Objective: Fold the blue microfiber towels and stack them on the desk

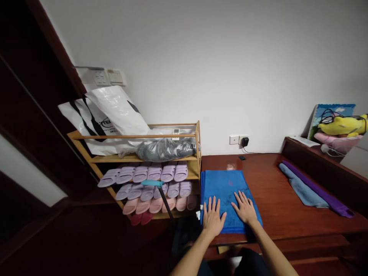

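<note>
A blue folded cloth [222, 184], layered like a towel, lies flat on the reddish-brown wooden desk [267, 184], close to its left end. My left hand [212, 218] rests palm down on the cloth's near left part, fingers spread. On its near right part lies my right hand [243, 207], also flat with the fingers apart. Small white tags stick out from the cloth's left edge. Farther right on the desk are a grey-blue cloth [304, 189] and a purple cloth [319, 193], both long and narrow, side by side.
Left of the desk stands a wooden shoe rack [198, 142] with lilac slippers [140, 174], pink slippers [156, 205] and a white bag [115, 111] on top. A teal-headed stick [152, 183] leans before it. A black plug [244, 142] sits in the wall socket. A yellow plush toy [342, 125] lies on the right ledge.
</note>
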`<state>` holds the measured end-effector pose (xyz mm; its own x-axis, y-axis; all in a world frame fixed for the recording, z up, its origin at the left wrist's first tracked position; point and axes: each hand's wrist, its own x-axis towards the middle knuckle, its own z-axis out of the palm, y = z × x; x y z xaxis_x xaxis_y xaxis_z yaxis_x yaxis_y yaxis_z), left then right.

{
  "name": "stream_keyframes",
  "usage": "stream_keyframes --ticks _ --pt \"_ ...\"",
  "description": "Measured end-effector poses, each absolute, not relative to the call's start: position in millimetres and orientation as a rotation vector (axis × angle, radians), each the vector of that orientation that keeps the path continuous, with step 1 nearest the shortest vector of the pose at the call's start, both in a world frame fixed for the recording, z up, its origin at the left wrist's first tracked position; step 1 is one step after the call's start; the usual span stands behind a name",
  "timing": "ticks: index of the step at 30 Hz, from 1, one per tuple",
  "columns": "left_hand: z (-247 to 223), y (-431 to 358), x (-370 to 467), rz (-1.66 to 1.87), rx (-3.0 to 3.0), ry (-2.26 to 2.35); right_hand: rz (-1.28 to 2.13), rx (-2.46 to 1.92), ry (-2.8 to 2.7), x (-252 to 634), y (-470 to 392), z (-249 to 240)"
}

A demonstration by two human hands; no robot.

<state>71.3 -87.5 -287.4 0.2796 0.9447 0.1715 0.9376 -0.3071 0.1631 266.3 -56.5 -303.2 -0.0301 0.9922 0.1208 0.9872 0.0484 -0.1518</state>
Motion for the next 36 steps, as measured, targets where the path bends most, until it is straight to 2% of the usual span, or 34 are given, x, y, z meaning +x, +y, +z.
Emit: stream_keyframes --ticks 10,15,19,25,36 --pt "-288 -93 66 0.351 2.512 1.841 -0.005 -2.511 -1.76 317 -69 -304" --pt "-283 -94 69 0.365 2.494 1.833 -0.232 -2.215 -1.92 306 -86 -297" --pt "-284 -99 63 0.386 2.553 1.817 -0.045 -2.025 -2.098 283 -97 -308" --pt "-287 -119 41 0.43 2.673 1.658 -0.057 -2.005 -2.109 283 -92 -323" --pt "-282 -73 54 0.327 2.597 1.644 0.055 -2.329 -1.981 279 -35 -296"
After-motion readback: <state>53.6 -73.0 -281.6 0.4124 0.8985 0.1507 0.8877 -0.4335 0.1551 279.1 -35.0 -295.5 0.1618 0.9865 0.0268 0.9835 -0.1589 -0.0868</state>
